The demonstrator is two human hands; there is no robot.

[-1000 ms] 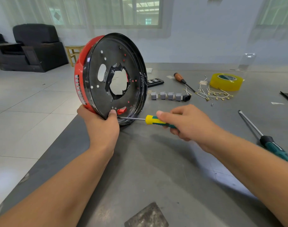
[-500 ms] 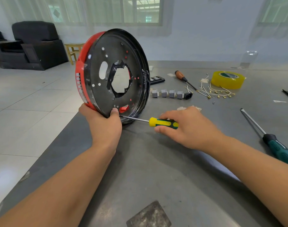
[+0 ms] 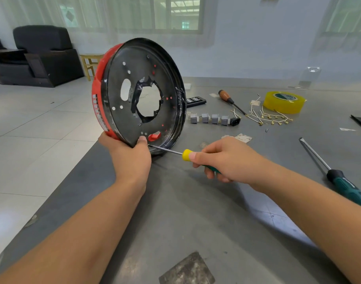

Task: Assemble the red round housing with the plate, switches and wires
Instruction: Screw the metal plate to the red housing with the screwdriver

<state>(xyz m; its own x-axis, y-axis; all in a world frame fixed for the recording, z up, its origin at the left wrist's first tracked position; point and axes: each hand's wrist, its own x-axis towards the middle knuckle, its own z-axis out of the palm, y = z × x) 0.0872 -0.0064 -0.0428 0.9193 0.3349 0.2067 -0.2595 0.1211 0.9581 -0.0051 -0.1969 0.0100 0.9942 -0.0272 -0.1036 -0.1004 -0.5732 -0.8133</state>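
Housing (image 3: 99, 95) stands on edge on the tabletop (image 3: 196, 212), gripped at six o'clock by your left hand (image 3: 130, 158); your right hand (image 3: 226, 160) grasps the screwdriver (image 3: 185, 154). Keep its tip square in the plate (image 3: 142, 91).

Red housing (image 3: 97, 103), black plate (image 3: 142, 78)

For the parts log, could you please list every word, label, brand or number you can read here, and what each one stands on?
None can be read.
Red round housing: a white label strip on its side, print too blurred.
Yellow tape roll: a green and white mark on its core, too small.
Green-handled screwdriver: pale marks on the handle, illegible.
Black flat device behind the housing: rows of pale marks, unreadable.
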